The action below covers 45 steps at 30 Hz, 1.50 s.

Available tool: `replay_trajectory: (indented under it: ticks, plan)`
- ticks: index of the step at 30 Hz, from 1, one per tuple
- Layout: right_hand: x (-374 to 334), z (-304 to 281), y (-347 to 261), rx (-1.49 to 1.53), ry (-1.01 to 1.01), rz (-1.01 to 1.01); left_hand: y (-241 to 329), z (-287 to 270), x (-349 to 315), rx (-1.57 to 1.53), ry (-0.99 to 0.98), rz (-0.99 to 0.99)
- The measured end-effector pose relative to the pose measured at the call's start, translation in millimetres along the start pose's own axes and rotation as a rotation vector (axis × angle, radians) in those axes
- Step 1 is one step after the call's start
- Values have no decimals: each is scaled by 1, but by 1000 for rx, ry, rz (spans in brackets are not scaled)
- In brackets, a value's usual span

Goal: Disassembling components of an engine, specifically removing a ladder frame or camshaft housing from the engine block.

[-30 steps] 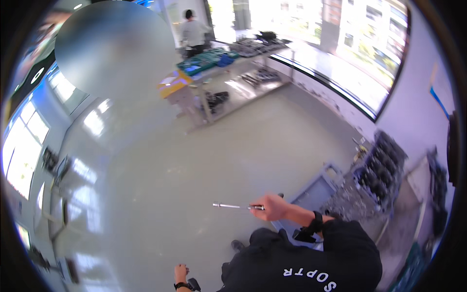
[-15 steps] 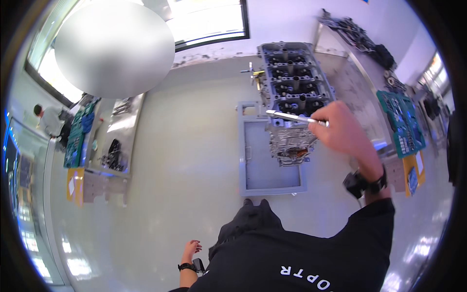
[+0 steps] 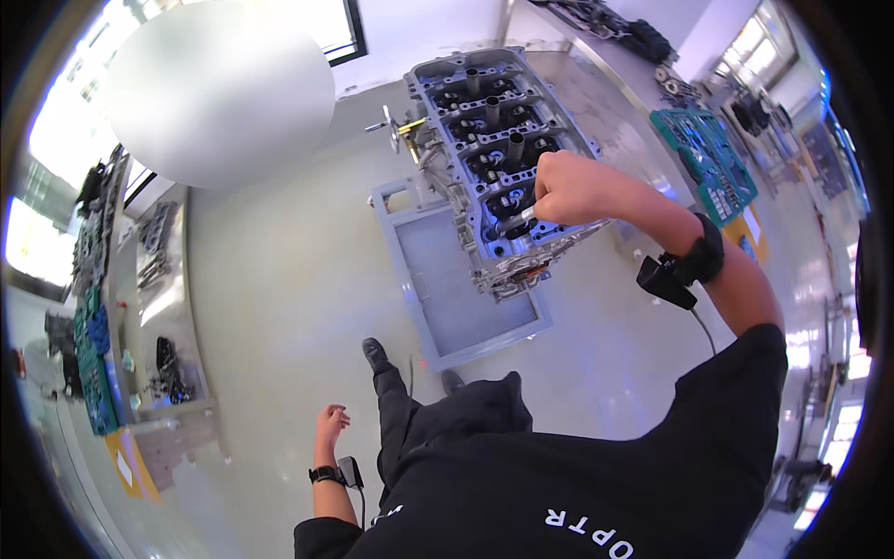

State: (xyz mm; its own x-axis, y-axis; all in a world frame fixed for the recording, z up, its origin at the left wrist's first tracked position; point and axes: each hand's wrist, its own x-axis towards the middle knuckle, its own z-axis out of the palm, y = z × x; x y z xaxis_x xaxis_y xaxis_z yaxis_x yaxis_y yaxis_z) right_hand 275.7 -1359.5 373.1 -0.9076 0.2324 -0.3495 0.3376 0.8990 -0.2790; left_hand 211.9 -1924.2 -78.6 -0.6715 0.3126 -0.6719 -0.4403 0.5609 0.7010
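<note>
The engine (image 3: 484, 168) has its top uncovered, its row of bays laid bare with dark parts and upright tubes inside, so whatever cover belongs there is already off. At its near end, the right hand (image 3: 573, 191) has its grip closed in a fist around a silver rod-like tool (image 3: 518, 220), which lies over the last bay. Whether the tool's tip is seated on anything — or just above it — cannot be told. No fastener can be made out as freshly loosened or tightened, so the work on this top face looks, in my judgement, barely begun; the other bays, farther along the engine, have no tool at them. The left hand (image 3: 332, 419) hangs well apart from the engine, toward the person's left, its grip empty with the fingers loosely spread.

Below the engine's near end and out to its left sits a shallow grey tray (image 3: 442, 279), and a handwheel (image 3: 392, 129) juts from the engine's left side. The smooth, pale floor (image 3: 279, 298) spreads around it. To the engine's right runs a metal tabletop with dark parts (image 3: 615, 28) and an open green tool case (image 3: 705, 158); far to its left, a metal shelf (image 3: 172, 293) carries loose parts — beyond it, more green cases.
</note>
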Motion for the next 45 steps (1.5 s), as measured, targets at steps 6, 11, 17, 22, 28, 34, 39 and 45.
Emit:
replay_trajectory:
  ticks: [6,11,17,22,28,34,39,45]
  plan:
    - [33,-21,-42,-159,-213,41,-19,-53,48,3,-115,-192]
    - [58,-14,-73,-631,-339,-315,-15,-122,107,288,-300,-512]
    - [65,-13,-76,-442,-328,35,50,-148,220,-11,-136,-164]
    - [28,6,-57,503,101,921,117,-108,265,-64,-217,-12]
    - [28,20,-71,308,167,898,128,-70,299,451,-591,-118]
    - [29,20,-66,223,157,704,142,-65,337,388,-546,-16]
    - [18,26,-53,300,108,673,164,-68,333,523,-552,94]
    - [27,2,-78,269,-66,759,217,-26,292,485,-724,385]
